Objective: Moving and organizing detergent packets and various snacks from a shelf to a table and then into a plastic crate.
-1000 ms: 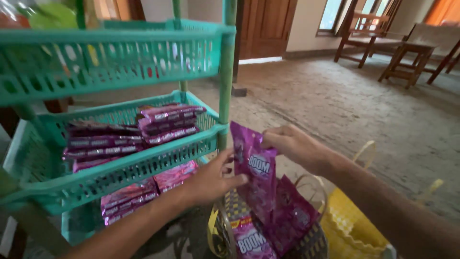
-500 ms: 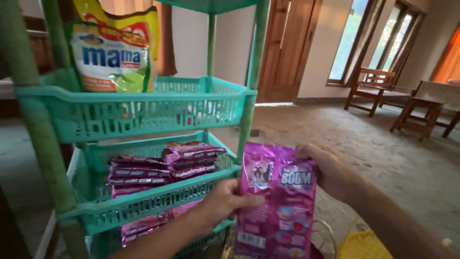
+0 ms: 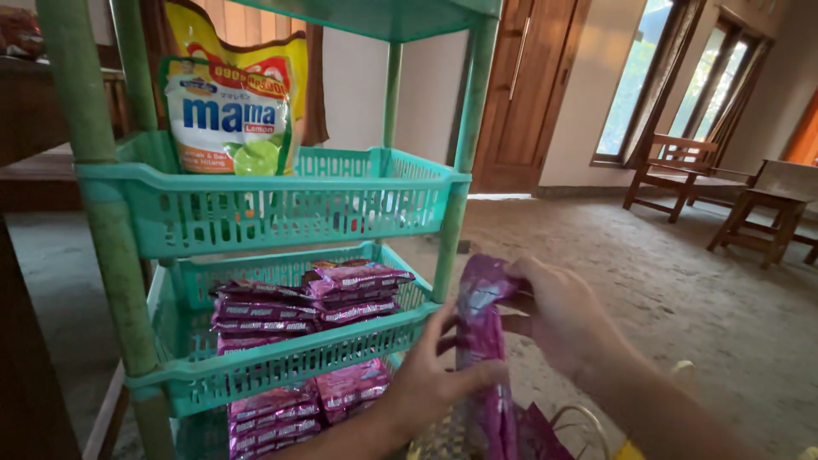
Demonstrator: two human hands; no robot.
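While both hands pinch purple sachet strip (image 3: 482, 341): left hand (image 3: 430, 383) low, right hand (image 3: 558, 311) high, fingers closed.

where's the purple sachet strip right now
In the head view it hangs low and right of centre, the purple sachet strip held between the left hand and right hand, beside the green rack.

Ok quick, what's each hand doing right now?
Left hand: closed on the purple packet, lower down.
Right hand: closed on the same purple packet, pinching its top.
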